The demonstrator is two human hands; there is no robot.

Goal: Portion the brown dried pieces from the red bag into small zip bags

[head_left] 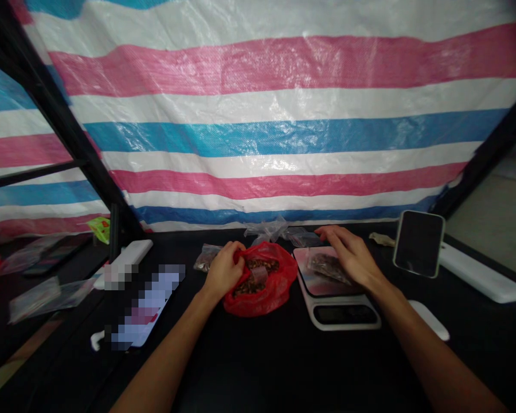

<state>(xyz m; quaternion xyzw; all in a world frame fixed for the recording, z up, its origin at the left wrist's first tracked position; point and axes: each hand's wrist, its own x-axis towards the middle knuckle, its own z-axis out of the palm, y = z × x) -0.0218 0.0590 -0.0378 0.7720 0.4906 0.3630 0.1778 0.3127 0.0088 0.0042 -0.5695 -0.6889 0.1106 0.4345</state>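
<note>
Red plastic bag (262,304) of brown pieces (258,272) sits just left of the digital kitchen scale (344,314). On my feed, the left hand (224,271) clamps its rim; the right hand (348,252), well apart, lies spread over a small clear bag (325,267) on the scale.

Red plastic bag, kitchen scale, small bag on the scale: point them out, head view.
Red plastic bag (258,307): head view, lower front.
Kitchen scale (346,314): head view, display panel.
Small clear bag (322,265): head view, its middle.
</note>
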